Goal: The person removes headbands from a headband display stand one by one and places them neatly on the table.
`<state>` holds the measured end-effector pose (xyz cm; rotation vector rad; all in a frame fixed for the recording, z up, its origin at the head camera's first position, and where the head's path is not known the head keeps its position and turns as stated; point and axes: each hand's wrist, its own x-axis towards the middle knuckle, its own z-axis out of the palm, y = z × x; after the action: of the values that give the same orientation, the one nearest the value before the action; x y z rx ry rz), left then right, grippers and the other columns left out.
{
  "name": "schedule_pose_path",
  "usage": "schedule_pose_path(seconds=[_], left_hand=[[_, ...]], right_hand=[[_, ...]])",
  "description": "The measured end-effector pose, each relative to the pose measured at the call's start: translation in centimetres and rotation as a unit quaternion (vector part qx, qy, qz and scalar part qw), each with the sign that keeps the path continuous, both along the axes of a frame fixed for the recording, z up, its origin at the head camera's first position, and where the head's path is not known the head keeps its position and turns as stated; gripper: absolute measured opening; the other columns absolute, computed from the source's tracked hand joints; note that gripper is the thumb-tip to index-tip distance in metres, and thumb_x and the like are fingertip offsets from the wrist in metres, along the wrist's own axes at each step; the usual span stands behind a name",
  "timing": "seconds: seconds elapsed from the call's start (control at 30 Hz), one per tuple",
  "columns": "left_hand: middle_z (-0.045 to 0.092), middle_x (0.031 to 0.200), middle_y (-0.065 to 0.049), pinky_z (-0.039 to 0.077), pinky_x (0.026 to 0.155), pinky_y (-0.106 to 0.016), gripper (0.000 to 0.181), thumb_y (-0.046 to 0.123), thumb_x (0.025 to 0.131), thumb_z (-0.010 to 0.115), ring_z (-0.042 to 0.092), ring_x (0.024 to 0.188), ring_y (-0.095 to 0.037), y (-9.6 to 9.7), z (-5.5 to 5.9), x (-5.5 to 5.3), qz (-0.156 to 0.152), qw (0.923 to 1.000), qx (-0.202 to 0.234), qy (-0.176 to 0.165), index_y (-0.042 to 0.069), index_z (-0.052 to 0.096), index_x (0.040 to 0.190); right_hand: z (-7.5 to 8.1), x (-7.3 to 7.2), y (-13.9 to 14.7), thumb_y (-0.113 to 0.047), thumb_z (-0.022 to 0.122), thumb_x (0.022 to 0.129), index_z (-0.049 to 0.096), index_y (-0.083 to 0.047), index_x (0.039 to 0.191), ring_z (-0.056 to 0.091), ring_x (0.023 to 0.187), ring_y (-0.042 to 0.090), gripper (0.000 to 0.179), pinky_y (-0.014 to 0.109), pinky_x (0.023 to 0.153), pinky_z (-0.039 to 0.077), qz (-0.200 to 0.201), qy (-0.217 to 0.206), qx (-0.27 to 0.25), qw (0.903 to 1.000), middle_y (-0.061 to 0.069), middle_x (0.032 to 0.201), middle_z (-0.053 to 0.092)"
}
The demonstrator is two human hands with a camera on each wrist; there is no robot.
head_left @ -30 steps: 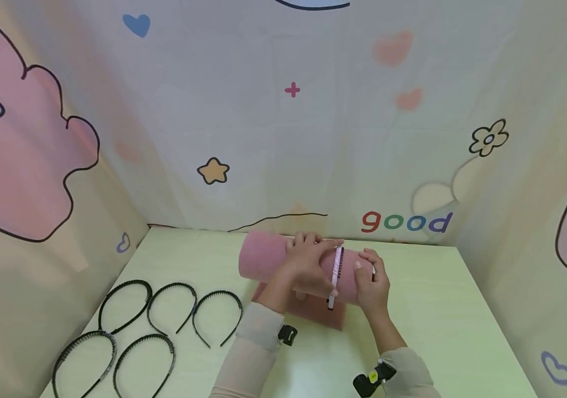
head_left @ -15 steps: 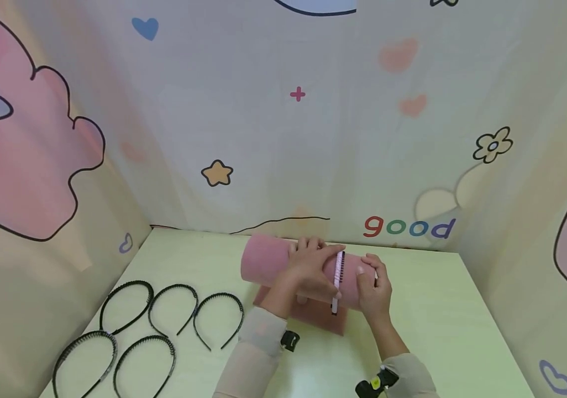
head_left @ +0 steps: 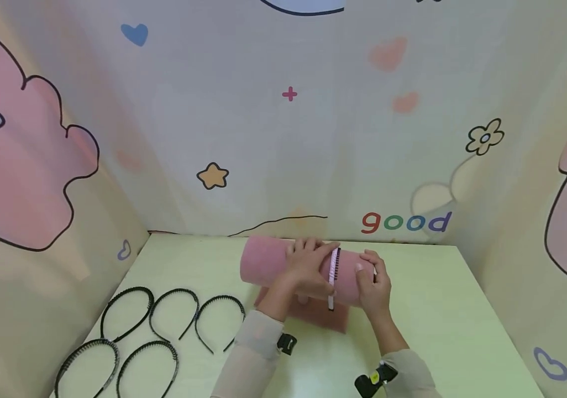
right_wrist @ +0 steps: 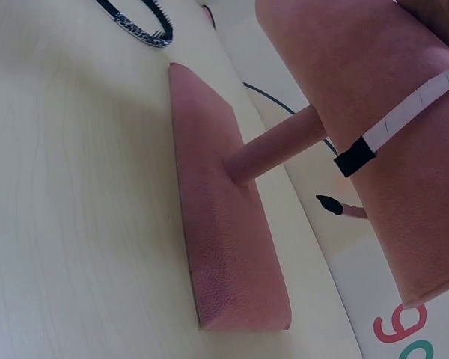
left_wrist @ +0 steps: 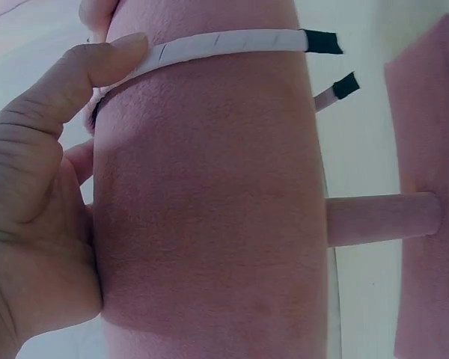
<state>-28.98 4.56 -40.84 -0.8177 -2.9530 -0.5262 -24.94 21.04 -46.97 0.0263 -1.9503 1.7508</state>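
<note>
A pink fabric-covered roll [head_left: 265, 260] lies sideways on a short post [right_wrist: 277, 146] above a flat pink base [right_wrist: 221, 217]. Around its right half sits a white-wrapped headband [head_left: 333, 272] with dark teeth; its two black-tipped ends hang past the roll's underside in the left wrist view. My left hand [head_left: 306, 272] reaches over the roll, its thumb [left_wrist: 120, 63] pressed on the band and its index finger at the band's top. My right hand [head_left: 375, 284] grips the roll's right end, thumb on the near side. Part of the band behind the roll is hidden.
Several black toothed headbands [head_left: 173, 291] lie in two rows on the left of the pale table [head_left: 428, 309]. Behind the roll hangs a printed cloth backdrop [head_left: 243, 110], and cloth walls rise on both sides.
The head view has shifted slightly. Both hands and the white headband stay nearly where they were on the roll.
</note>
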Motion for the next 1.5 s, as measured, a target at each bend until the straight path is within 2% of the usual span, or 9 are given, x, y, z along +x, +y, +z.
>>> schedule_pose_path(seconds=[0.13,0.23,0.4,0.6,0.7,0.97,1.23,1.5], left_hand=[[0.035,0.137,0.002,0.024,0.090,-0.039,0.099,0.047,0.060,0.080,0.024,0.121,-0.021,-0.3,-0.3,-0.1,0.001,1.0000,0.001,0.005,0.036,0.031,0.144],[0.032,0.142,0.001,0.021,0.095,-0.042,0.099,0.048,0.061,0.080,0.022,0.127,-0.023,-0.5,-0.5,0.1,0.000,1.0000,-0.003,0.005,0.035,0.029,0.145],[0.030,0.144,-0.004,0.016,0.099,-0.045,0.100,0.046,0.061,0.081,0.022,0.129,-0.024,-0.8,-0.9,0.3,0.000,0.9999,0.014,0.009,0.033,0.030,0.145],[0.029,0.145,-0.006,0.013,0.102,-0.045,0.100,0.044,0.060,0.083,0.020,0.130,-0.025,-1.4,-1.1,0.4,0.004,0.9996,0.023,0.015,0.034,0.031,0.144],[0.029,0.144,-0.007,0.012,0.102,-0.046,0.101,0.044,0.059,0.083,0.021,0.130,-0.026,-1.6,-1.2,0.3,0.002,0.9996,0.026,0.014,0.034,0.031,0.145],[0.030,0.144,-0.004,0.006,0.103,-0.049,0.101,0.044,0.058,0.084,0.020,0.131,-0.025,-2.2,-1.4,0.3,0.021,0.9990,0.036,0.019,0.035,0.032,0.144],[0.031,0.144,-0.001,-0.001,0.103,-0.055,0.101,0.042,0.057,0.086,0.020,0.132,-0.022,-2.9,-1.6,0.2,0.024,0.9975,0.061,0.025,0.037,0.033,0.143],[0.025,0.146,-0.008,0.000,0.104,-0.053,0.101,0.044,0.056,0.086,0.012,0.134,-0.026,-3.7,-2.0,0.3,0.044,0.9965,0.069,0.018,0.040,0.033,0.142]], right_hand=[[1.5,0.7,-0.5,-0.007,0.049,0.093,0.047,0.006,0.119,0.041,0.117,0.027,0.029,0.042,0.085,0.041,0.006,-0.003,0.001,1.0000,0.018,0.137,0.039],[1.4,0.7,-0.4,-0.007,0.049,0.093,0.048,0.005,0.119,0.041,0.118,0.026,0.029,0.045,0.086,0.040,0.006,-0.003,0.001,1.0000,0.018,0.137,0.039],[1.2,0.9,-0.4,-0.006,0.050,0.092,0.048,0.006,0.118,0.041,0.116,0.022,0.028,0.039,0.085,0.039,0.004,0.002,-0.006,1.0000,0.015,0.135,0.042],[1.3,1.0,-0.7,-0.007,0.050,0.092,0.048,0.005,0.119,0.039,0.119,0.027,0.030,0.049,0.090,0.037,0.009,-0.002,-0.009,0.9999,0.017,0.137,0.040],[1.3,0.9,-0.7,-0.008,0.050,0.092,0.048,0.005,0.119,0.039,0.120,0.026,0.029,0.050,0.090,0.037,0.004,-0.006,-0.006,1.0000,0.016,0.137,0.040],[1.5,0.9,-0.7,-0.005,0.051,0.092,0.050,0.006,0.117,0.041,0.117,0.022,0.028,0.043,0.089,0.038,-0.004,-0.003,-0.010,0.9999,0.017,0.134,0.043],[1.4,0.6,-0.8,-0.005,0.052,0.091,0.051,0.007,0.117,0.040,0.120,0.018,0.028,0.029,0.088,0.038,0.002,0.009,-0.021,0.9997,0.015,0.132,0.045],[1.3,0.5,-0.7,-0.003,0.052,0.091,0.052,0.007,0.116,0.041,0.118,0.014,0.027,0.028,0.089,0.037,0.000,0.015,-0.029,0.9995,0.001,0.125,0.048]])
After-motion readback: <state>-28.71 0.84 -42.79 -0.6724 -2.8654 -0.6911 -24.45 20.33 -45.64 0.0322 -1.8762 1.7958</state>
